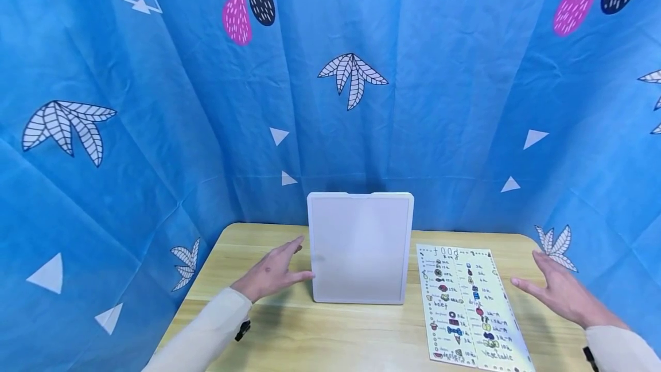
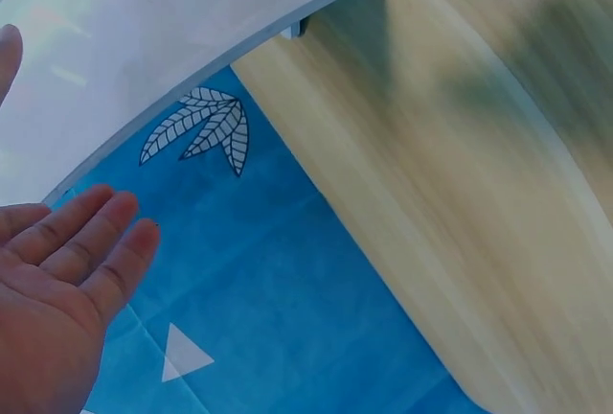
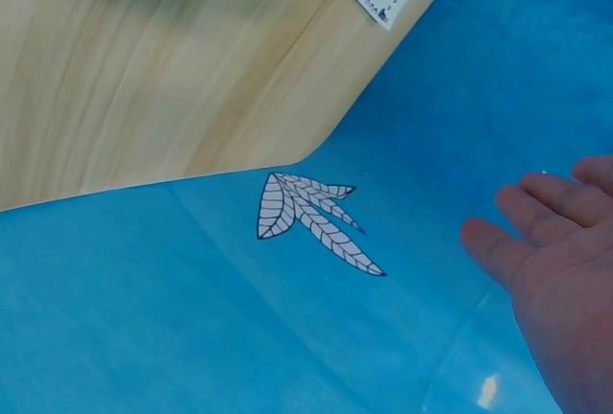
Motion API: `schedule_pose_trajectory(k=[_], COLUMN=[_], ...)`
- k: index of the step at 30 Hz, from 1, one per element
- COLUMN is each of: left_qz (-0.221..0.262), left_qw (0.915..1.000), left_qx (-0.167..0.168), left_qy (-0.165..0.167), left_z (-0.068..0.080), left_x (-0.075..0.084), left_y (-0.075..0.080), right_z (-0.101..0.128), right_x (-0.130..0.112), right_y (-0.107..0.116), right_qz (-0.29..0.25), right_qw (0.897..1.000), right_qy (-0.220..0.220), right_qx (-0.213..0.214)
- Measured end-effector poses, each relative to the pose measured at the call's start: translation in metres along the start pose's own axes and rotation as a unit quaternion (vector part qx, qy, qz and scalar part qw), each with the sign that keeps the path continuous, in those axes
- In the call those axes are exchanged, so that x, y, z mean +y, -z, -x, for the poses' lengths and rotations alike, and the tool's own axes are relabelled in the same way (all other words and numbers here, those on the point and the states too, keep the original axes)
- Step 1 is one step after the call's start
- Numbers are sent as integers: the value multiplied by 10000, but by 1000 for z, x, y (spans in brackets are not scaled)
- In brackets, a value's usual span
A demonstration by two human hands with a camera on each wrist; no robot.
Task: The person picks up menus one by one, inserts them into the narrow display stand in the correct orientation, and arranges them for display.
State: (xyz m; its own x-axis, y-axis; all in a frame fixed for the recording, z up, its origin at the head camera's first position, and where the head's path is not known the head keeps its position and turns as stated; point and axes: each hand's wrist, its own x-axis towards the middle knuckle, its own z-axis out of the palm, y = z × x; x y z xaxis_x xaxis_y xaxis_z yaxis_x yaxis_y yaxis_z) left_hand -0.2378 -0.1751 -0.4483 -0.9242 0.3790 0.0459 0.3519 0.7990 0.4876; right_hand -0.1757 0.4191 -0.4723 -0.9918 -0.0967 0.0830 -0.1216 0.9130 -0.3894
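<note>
1. While its fingers lie straight and hold nothing, the left hand (image 1: 271,273) hovers just left of the white board (image 1: 360,247) — fingertips near its edge, contact not clear.
2. Right of the white board, the right hand (image 1: 563,291) is likewise spread and empty, beyond the food chart (image 1: 471,309).
3. That board stands upright on the bench (image 1: 330,332), mid-depth — a one-sided nudge could, I judge, tip it backward or skid it onto the food chart just to its right.
</note>
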Motion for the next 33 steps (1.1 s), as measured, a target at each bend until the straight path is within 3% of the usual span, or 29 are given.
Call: schedule_pose_trajectory(k=[11, 20, 33], left_qz=[236, 464, 988], left_qw=[9992, 9983, 9924], left_qx=[-89, 311, -167], left_qy=[-318, -191, -714], left_z=[-4, -8, -16], left_x=[5, 9, 21], left_y=[-12, -16, -40], right_z=[-3, -7, -9], right_x=[-1, 0, 2], right_y=[-7, -14, -20], right_qz=[-151, -248, -191], right_qw=[9996, 9987, 9992], right_qy=[-170, -286, -263], right_qx=[-193, -338, -246])
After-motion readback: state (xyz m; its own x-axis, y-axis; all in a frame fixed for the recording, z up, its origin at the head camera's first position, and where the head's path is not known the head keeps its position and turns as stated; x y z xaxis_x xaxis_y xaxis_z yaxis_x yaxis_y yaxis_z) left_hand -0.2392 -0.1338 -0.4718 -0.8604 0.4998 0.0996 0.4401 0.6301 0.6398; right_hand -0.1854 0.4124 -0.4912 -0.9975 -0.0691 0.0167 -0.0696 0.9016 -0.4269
